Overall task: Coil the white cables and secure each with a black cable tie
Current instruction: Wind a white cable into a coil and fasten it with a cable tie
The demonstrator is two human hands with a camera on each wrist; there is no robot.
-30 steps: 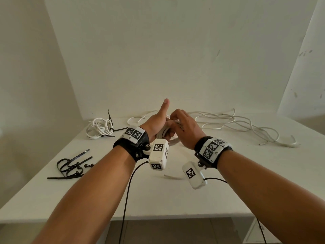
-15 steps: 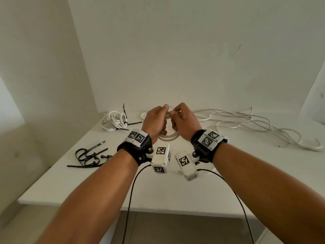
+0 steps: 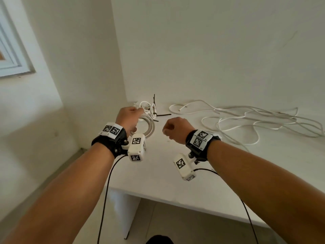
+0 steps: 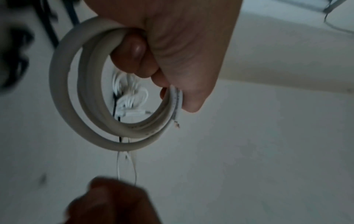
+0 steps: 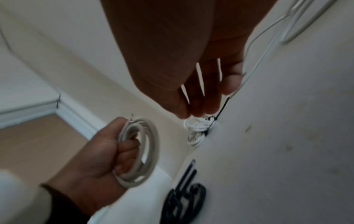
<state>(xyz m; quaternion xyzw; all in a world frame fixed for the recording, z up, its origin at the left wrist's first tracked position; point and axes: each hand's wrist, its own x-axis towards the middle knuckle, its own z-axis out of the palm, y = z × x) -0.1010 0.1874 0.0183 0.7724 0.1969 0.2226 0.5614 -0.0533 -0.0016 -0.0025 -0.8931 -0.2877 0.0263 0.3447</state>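
My left hand [image 3: 129, 118] grips a coil of thick white cable [image 3: 151, 128] above the table's left part; the left wrist view shows the fingers curled through the coil [image 4: 63, 94], its cut end sticking out. My right hand [image 3: 175, 129] hovers to the coil's right, apart from it, fingers loosely curled and holding nothing [image 5: 193, 94]. Beyond the left hand lies a thin white cable bundle [image 3: 147, 110] bound with a black tie. A pile of black cable ties [image 5: 184, 201] lies on the table, seen only in the right wrist view.
Long loose white cables [image 3: 246, 118] sprawl over the back right of the white table [image 3: 158, 176]. A wall runs right behind the table, another wall with a window frame [image 3: 15, 64] is at the left. The table's front edge is near my forearms.
My right hand has let go of the coil and drawn away to the right. The left hand alone now holds the coil, and my view has turned left.
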